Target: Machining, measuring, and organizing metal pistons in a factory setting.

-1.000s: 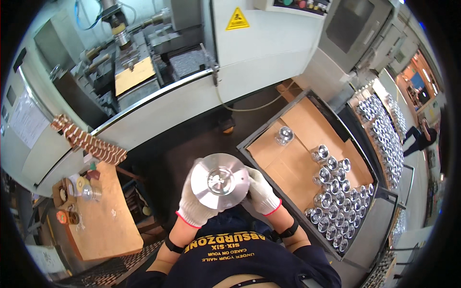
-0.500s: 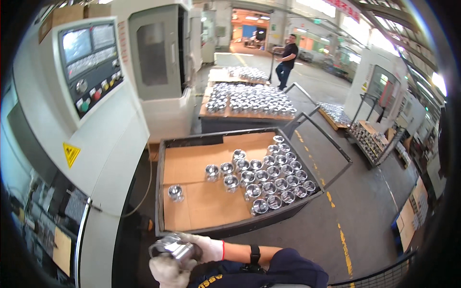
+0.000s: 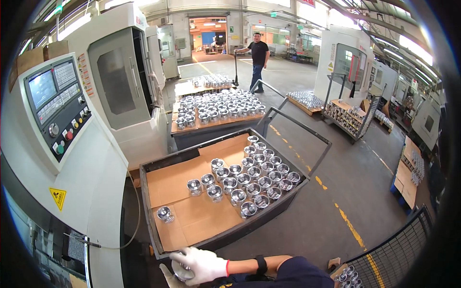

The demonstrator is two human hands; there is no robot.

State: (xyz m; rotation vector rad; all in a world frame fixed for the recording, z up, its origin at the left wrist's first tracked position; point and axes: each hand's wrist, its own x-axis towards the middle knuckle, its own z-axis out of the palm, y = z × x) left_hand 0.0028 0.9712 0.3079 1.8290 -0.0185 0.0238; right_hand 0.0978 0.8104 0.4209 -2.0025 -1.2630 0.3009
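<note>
At the bottom edge, my right hand (image 3: 204, 264) in a white glove with a red cuff grips a shiny round metal part (image 3: 182, 272) from above. Only the fingertips of my gloved left hand (image 3: 166, 275) show, supporting the part from below at the left. Both hands are held just in front of the near rim of a black cart tray (image 3: 211, 242) lined with brown cardboard. Several similar shiny cylindrical parts (image 3: 249, 180) stand in rows at the tray's right half. One lone part (image 3: 164, 213) stands near the tray's front left.
A white machine with a control panel (image 3: 57, 108) and a yellow warning label stands at my left. A second cart (image 3: 216, 113) full of parts stands behind the first. A person (image 3: 258, 57) stands far off by a pallet jack handle. A wire cage (image 3: 389, 259) is at lower right.
The view has swung from the machine's inside to the cart and the hall. Both hands still hold the metal part, now lower in the picture at the cart's near rim.
</note>
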